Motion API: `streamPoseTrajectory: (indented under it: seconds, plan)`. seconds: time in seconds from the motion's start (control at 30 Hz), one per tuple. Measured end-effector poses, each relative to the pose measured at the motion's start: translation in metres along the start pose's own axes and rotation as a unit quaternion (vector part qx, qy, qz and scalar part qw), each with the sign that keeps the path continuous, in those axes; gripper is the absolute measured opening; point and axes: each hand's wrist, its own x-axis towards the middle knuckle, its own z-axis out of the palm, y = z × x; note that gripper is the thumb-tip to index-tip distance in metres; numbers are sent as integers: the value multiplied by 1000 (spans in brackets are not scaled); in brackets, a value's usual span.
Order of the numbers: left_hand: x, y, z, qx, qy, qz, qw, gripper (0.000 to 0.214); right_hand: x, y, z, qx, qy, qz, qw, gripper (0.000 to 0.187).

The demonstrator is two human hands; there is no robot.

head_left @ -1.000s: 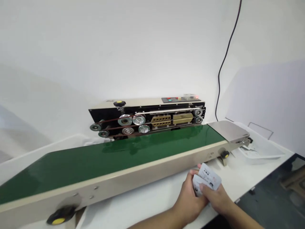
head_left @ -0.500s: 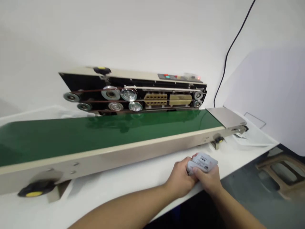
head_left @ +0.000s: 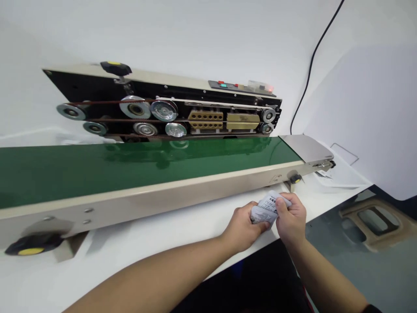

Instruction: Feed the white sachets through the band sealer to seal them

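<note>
Both my hands hold a small white printed pouch (head_left: pixel 267 208), crumpled between them just in front of the conveyor's side rail. My left hand (head_left: pixel 243 227) grips its lower left end, and my right hand (head_left: pixel 291 216) pinches its right end. Neither hand touches the green conveyor belt (head_left: pixel 97 167) of the band sealer. The sealer head (head_left: pixel 163 108), with its pulleys, belts and brass heating blocks, stands behind the belt. The pouch's print is too small to read.
The beige conveyor frame (head_left: pixel 146 198) has black knobs with yellow centres. Loose white papers (head_left: pixel 335 178) lie at the white bench's right end. A black cable (head_left: pixel 312 61) runs up the wall. A tan chair-like frame (head_left: pixel 371 217) sits on the floor beyond the bench edge.
The pouch has gone from a flat card-like shape to crumpled between my hands. My hands have pulled apart slightly, and the whole view has tilted and shifted as my head moved.
</note>
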Motion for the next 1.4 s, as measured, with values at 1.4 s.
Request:
streamPoseTrajectory:
  seconds: [1.4]
  plan:
    - [9, -6, -6, 17, 1, 0, 1000, 17, 105, -88, -19, 109, 68, 41, 991, 30]
